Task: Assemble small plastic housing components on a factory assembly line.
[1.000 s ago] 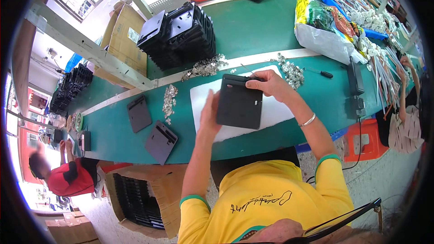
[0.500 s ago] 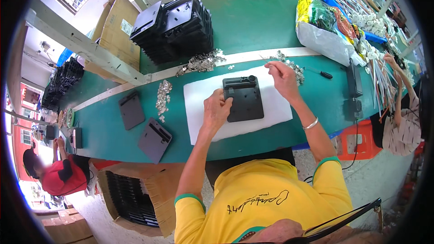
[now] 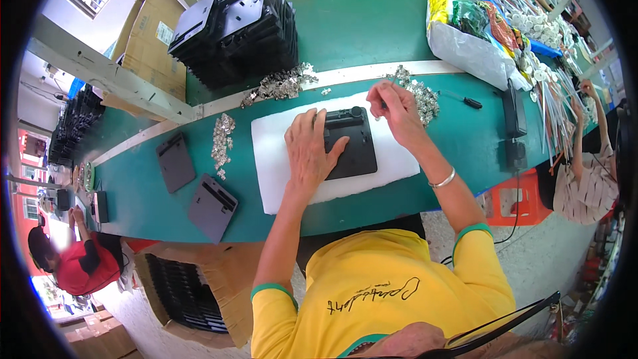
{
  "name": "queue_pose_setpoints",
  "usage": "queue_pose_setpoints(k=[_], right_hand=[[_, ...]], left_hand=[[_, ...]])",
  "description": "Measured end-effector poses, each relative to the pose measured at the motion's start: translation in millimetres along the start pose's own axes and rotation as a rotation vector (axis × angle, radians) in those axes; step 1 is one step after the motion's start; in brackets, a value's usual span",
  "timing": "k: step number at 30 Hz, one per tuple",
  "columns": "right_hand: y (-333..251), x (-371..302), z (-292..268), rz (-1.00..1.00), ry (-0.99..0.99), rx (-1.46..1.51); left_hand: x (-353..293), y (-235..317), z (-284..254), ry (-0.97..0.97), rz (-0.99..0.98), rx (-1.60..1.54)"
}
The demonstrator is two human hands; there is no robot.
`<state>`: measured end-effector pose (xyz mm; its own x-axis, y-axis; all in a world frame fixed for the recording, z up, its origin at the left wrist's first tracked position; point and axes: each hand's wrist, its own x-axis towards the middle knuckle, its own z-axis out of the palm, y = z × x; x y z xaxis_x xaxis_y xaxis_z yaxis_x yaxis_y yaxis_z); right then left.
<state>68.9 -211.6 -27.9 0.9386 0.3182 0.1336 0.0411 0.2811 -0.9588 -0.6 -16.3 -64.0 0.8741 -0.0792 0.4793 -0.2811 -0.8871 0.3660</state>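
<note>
Left hand spread over the black plate, right hand drawn in beside it

One second ago both hands held the black plate (image 3: 357, 149) up with its smooth face showing; now it lies on the white mat (image 3: 272, 183), recessed face up. Half a second ago the left hand (image 3: 307, 149) pinched the plate's left edge; now its fingers are spread wide and laid flat over that side, thumb across the face, gripping nothing. The right hand (image 3: 399, 116) has come closer to the plate's upper right corner, held apart from it, fingers curled toward the thumb; whether they pinch anything small, I cannot tell.

The left hand hides much of the plate's left side, and the right hand partly covers the right clip heap (image 3: 426, 103). Another heap of metal clips (image 3: 282, 85) lies beyond the mat, and a third heap (image 3: 222, 143) to its left, near two grey plates (image 3: 175, 163). A stack of black plates (image 3: 232, 40) stands farther back on the green bench (image 3: 359, 26), a plastic bag (image 3: 462, 50) to the right, and a black-handled tool (image 3: 472, 103) nearer
</note>
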Motion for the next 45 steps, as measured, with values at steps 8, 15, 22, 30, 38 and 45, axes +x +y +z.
queue_pose_setpoints(k=[8,15,22,30,38,45], right_hand=[[13.9,14.8,21.2,-0.063,-0.056,-0.142],[28.5,24.9,23.2,-0.044,-0.112,-0.275],[35.3,23.5,32.7,-0.226,-0.133,-0.44],[51.6,25.0,15.2,-0.413,-0.038,-0.292],[23.0,32.2,-2.5,-0.088,0.086,0.37],[37.4,37.7,52.6,-0.078,0.247,0.306]], left_hand=[[-3.4,-6.1,2.3,-0.01,-0.06,-0.11],[-3.8,-6.3,2.4,-0.008,-0.1,-0.147],[-4.8,-6.6,2.9,0.003,-0.122,-0.166],[-1.8,-6.8,4.8,0.006,-0.123,-0.149],[-4.7,-8.7,2.3,-0.016,-0.123,-0.146],[-5.3,-11.6,2.0,-0.025,-0.12,-0.19]])
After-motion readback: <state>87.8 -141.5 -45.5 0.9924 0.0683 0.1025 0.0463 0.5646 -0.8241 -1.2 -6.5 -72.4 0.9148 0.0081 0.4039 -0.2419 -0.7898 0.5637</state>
